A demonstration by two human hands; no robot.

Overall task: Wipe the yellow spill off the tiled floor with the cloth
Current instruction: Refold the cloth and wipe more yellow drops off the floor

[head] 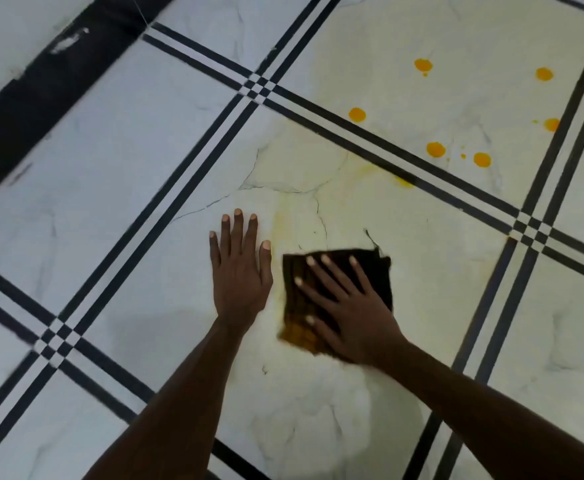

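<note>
Head view: right hand (356, 306) presses the cloth (380, 271) flat on the floor (110, 150), fingers spread; left hand (240, 268) braces just beside, fingers straight. Wiping is mid-step. Next: carry the cloth toward the far-right drops (436, 149).

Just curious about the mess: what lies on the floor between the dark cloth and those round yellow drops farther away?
In the head view, between the cloth and the yellow drops: pale yellow smears on the tile and a black double-stripe border.
</note>
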